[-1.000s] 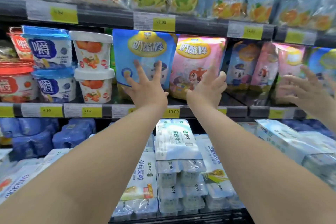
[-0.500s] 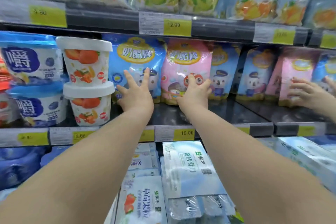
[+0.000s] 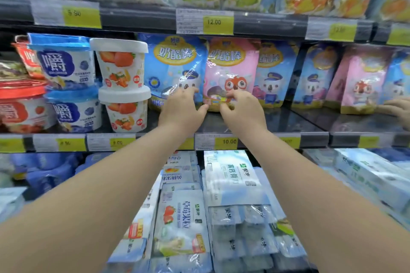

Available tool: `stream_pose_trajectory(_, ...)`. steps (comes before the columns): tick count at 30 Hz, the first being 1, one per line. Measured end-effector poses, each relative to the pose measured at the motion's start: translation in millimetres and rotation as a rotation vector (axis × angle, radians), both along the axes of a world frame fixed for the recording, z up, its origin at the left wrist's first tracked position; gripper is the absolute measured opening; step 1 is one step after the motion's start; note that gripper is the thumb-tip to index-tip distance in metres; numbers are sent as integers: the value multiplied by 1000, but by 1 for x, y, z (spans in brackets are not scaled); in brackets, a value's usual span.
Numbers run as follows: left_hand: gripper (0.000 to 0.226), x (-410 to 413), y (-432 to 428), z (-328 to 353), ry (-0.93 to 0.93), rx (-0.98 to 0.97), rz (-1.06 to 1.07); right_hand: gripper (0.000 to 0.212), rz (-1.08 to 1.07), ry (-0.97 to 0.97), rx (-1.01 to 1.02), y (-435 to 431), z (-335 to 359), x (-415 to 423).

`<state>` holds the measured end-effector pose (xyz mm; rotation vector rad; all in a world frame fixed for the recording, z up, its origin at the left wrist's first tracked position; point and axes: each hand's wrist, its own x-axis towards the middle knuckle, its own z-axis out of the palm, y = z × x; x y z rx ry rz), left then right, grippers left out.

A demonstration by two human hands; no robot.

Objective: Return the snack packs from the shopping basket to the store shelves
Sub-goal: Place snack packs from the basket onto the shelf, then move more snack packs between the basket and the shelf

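A blue snack pack (image 3: 175, 62) and a pink snack pack (image 3: 230, 66) stand upright side by side at the back of the middle shelf (image 3: 288, 124). My left hand (image 3: 182, 106) touches the lower part of the blue pack with its fingers, its thumb pointing at the pink pack. The fingers and thumb of my right hand (image 3: 241, 108) are curled on the bottom edge of the pink pack. The shopping basket is out of view.
Stacked yogurt cups (image 3: 121, 86) stand left of the packs. More blue and pink packs (image 3: 315, 77) fill the shelf to the right, where another person's hand (image 3: 397, 108) reaches in. Price tags (image 3: 228, 141) line the shelf edge. Milk multipacks (image 3: 230, 177) lie below.
Both hands dropped from the packs' fronts to their bottom edges and drew closer together. My right fingers curled onto the pink pack. The view moved nearer the shelf.
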<state>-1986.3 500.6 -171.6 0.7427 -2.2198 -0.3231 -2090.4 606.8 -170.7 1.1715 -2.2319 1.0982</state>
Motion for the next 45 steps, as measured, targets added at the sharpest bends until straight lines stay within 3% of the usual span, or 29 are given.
stream_pose_trajectory(2, 41, 19, 28, -11, 114, -16, -114, 23, 62, 31, -127, 27, -16, 19)
stream_pose_trajectory(5, 31, 48, 68, -44, 232, 51, -198, 9, 136, -117, -245, 65, -54, 47)
stream_pose_trajectory(10, 24, 74, 97, -110, 85, 313, -245, 10, 252, -318, -40, 93, -115, 65)
stream_pose_trajectory(14, 20, 73, 91, -124, -57, 425, -203, 12, 234, -383, 43, 98, -120, 59)
stream_pose_trajectory(17, 17, 72, 86, -101, -151, 504, -162, 11, 187, -513, 87, 98, -94, 60)
stream_pose_trajectory(24, 17, 97, 129, 47, -341, 625, -160, 15, 79, -720, 244, 155, 45, 81)
stream_pose_trajectory(32, 8, 147, 221, 204, -297, 653, -172, 10, 88, -715, 313, 269, 204, 113)
stream_pose_trajectory(37, 6, 154, 273, 222, -226, 640, -272, 8, 67, -690, 282, 336, 222, 132)
stream_pose_trajectory(45, 5, 158, 369, 180, -471, 691, -554, 11, -239, -834, 197, 469, 197, 196)
